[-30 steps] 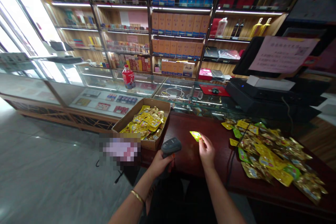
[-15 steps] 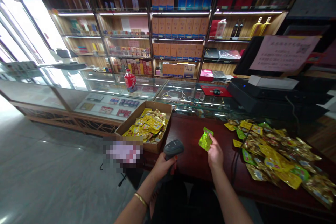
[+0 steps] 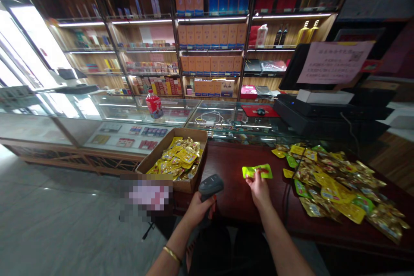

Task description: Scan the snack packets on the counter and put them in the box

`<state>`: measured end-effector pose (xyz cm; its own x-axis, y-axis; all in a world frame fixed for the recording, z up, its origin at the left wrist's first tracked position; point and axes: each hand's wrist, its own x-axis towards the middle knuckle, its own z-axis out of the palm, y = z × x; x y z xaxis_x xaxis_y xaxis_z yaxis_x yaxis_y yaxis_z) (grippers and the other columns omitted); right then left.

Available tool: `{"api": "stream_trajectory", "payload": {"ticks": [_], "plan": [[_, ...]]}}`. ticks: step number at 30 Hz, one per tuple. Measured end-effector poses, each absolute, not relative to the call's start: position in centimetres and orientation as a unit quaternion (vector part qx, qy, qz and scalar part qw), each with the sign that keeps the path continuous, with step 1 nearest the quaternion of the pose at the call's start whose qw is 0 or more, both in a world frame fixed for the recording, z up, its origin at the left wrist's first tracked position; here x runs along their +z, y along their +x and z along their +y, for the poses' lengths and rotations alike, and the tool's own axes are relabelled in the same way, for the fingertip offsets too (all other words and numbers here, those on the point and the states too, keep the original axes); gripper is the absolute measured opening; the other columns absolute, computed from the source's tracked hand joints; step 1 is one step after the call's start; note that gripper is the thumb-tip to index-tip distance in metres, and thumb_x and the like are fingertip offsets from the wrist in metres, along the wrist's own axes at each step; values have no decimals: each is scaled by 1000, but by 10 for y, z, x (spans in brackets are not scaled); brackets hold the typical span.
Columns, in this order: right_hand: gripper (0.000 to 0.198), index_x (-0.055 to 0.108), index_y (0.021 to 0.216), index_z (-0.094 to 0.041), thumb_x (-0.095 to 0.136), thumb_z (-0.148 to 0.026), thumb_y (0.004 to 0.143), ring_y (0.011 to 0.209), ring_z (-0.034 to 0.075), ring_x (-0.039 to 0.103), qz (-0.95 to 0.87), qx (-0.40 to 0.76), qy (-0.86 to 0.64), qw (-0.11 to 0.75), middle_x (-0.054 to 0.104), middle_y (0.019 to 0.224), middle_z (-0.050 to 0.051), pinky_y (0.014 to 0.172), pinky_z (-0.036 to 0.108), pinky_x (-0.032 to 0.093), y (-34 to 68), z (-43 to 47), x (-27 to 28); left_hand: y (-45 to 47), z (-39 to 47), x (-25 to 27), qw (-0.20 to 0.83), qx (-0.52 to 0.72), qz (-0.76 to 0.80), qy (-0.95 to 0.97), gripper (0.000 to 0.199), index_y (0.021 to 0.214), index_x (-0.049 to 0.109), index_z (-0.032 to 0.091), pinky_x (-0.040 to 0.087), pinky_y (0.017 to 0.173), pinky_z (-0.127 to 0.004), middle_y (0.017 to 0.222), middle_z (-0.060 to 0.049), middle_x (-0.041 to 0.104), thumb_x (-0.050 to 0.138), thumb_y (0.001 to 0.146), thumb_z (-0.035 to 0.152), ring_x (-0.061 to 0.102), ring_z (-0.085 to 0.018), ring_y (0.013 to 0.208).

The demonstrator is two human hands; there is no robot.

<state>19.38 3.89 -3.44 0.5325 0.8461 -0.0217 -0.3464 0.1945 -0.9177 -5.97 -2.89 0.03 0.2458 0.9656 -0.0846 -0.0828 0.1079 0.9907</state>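
Note:
My left hand (image 3: 199,208) is wrapped round the handle of a dark grey barcode scanner (image 3: 211,184), its head pointing up and right over the table's front edge. In my right hand (image 3: 258,189) a small green snack packet (image 3: 267,171) is pinched between thumb and fingers, held level above the dark red table (image 3: 226,159). To the left stands an open cardboard box (image 3: 203,138) with many yellow and gold snack packets (image 3: 179,155) in it. A loose pile of gold, yellow and green packets (image 3: 333,185) lies on the table to the right.
Behind the table runs a glass display counter (image 3: 181,114) bearing a red bottle (image 3: 154,104), a white cable (image 3: 209,118) and a mouse (image 3: 260,112) on a red mat. A monitor (image 3: 293,69) with a paper notice stands at right. A dark cord (image 3: 298,166) crosses the pile.
The green packet has turned from upright to lying sideways in my right hand, whose fingers have shifted on it. The scanner stays in my left hand. The whole view has swung slightly.

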Motion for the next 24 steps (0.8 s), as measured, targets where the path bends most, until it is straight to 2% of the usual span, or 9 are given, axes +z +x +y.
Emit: {"api": "stream_trajectory", "payload": {"ticks": [3,7,10,13,20,24], "plan": [[54,69,104,-25,84,-66,73,87,24,75,-261,433,-459,730,79,98,6,69,35,62,194,39,-34,-59,-31,3,611,429,431,507,58,62,63,16,33,39,-23,51,-3,62,80,73,70,50,-11,36],[45,69,111,-29,83,-56,78,106,29,76,-251,484,-402,736,79,111,7,90,51,63,200,38,-34,-59,-32,6,614,428,422,511,56,60,62,16,33,39,-23,50,-3,61,80,74,68,49,-10,36],[34,72,105,-25,79,-43,77,115,32,74,-229,526,-371,730,79,111,7,108,61,54,205,37,-35,-59,-33,8,616,429,424,507,54,62,63,17,33,38,-22,50,-3,61,82,73,66,49,-10,36],[32,76,103,-24,76,-30,71,122,32,71,-237,556,-344,719,79,114,7,120,61,45,205,35,-34,-58,-34,11,616,424,427,508,54,62,63,17,34,39,-22,51,-3,61,82,74,66,50,-10,37],[38,75,109,-27,87,-35,74,122,30,72,-241,586,-333,698,80,115,5,121,61,43,196,31,-19,-59,-33,11,608,401,427,535,62,60,63,16,33,41,-22,48,-3,59,78,74,74,49,-10,37],[39,76,110,-24,79,-45,77,120,34,72,-230,617,-313,685,80,116,9,116,63,47,197,35,-17,-60,-31,10,607,389,427,546,62,65,63,16,34,41,-22,51,-2,61,79,73,76,50,-10,37]]}}
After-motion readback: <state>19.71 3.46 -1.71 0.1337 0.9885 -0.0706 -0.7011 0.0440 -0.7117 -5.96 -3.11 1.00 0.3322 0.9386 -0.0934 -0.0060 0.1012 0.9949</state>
